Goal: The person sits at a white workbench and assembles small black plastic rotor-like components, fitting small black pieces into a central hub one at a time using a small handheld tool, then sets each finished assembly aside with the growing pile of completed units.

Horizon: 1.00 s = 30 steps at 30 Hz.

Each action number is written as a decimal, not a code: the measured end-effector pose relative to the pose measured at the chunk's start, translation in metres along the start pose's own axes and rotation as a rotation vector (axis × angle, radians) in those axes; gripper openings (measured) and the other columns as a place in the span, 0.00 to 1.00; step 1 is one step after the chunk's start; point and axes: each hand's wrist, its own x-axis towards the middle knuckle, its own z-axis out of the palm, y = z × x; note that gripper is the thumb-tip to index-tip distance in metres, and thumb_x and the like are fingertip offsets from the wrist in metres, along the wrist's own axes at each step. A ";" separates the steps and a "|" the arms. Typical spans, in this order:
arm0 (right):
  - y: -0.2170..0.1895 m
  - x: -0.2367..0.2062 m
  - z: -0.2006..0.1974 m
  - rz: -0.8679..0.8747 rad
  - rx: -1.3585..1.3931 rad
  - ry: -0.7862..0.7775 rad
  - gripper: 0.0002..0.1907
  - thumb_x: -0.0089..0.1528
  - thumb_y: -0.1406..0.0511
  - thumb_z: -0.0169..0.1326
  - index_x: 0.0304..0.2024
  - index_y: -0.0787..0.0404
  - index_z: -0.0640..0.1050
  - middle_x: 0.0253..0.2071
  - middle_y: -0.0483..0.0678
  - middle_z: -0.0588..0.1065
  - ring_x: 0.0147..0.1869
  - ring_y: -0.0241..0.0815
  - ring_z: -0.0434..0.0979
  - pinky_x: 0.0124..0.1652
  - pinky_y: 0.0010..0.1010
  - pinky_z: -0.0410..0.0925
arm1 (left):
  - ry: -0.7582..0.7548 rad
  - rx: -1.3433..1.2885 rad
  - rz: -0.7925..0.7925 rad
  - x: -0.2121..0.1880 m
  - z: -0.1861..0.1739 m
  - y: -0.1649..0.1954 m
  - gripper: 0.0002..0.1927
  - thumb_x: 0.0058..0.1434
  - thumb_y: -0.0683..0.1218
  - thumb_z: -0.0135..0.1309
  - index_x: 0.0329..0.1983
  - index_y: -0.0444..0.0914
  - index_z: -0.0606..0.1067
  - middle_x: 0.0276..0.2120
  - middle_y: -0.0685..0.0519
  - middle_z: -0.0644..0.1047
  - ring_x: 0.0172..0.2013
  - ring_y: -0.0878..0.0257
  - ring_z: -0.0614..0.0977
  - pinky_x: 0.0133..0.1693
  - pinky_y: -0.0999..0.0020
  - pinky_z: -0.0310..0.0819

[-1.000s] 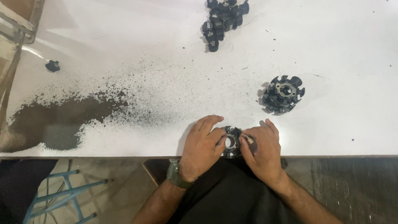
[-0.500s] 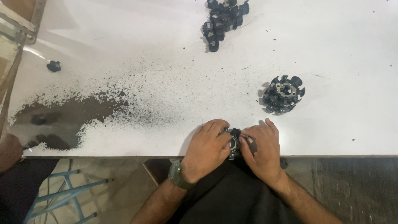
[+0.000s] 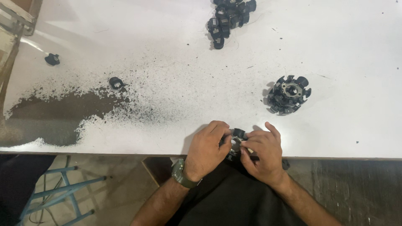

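A white table (image 3: pixel 343 125) bears a spoked black ring part (image 3: pixel 289 94) up and right of the hands. At its near edge, left hand (image 3: pixel 207 151) and right hand (image 3: pixel 263 155) pinch a similar small part (image 3: pixel 235 140); it looks rigid and light, best gripped at its rim. Fingers hide most of it.

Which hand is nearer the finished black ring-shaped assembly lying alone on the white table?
Right. The right hand sits just below-left of the assembly; the left hand is farther left.
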 end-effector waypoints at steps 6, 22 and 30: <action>-0.004 0.005 0.001 0.035 -0.063 -0.015 0.18 0.54 0.73 0.64 0.44 0.57 0.75 0.40 0.48 0.77 0.52 0.48 0.78 0.68 0.54 0.59 | 0.000 -0.027 -0.014 -0.001 -0.002 0.000 0.08 0.58 0.39 0.59 0.39 0.35 0.75 0.42 0.49 0.79 0.37 0.53 0.83 0.37 0.61 0.79; -0.007 0.008 0.002 0.023 -0.078 -0.054 0.18 0.53 0.73 0.65 0.43 0.57 0.76 0.41 0.46 0.76 0.52 0.47 0.78 0.66 0.53 0.59 | -0.024 -0.034 0.015 -0.010 -0.004 -0.007 0.07 0.56 0.39 0.58 0.35 0.36 0.72 0.44 0.49 0.78 0.36 0.54 0.82 0.36 0.61 0.78; -0.009 0.012 -0.002 0.018 -0.098 -0.076 0.20 0.50 0.73 0.64 0.45 0.56 0.77 0.41 0.49 0.76 0.51 0.50 0.77 0.66 0.54 0.60 | -0.041 0.088 0.017 -0.007 -0.007 -0.005 0.09 0.57 0.40 0.59 0.39 0.34 0.73 0.48 0.45 0.77 0.44 0.48 0.81 0.43 0.56 0.77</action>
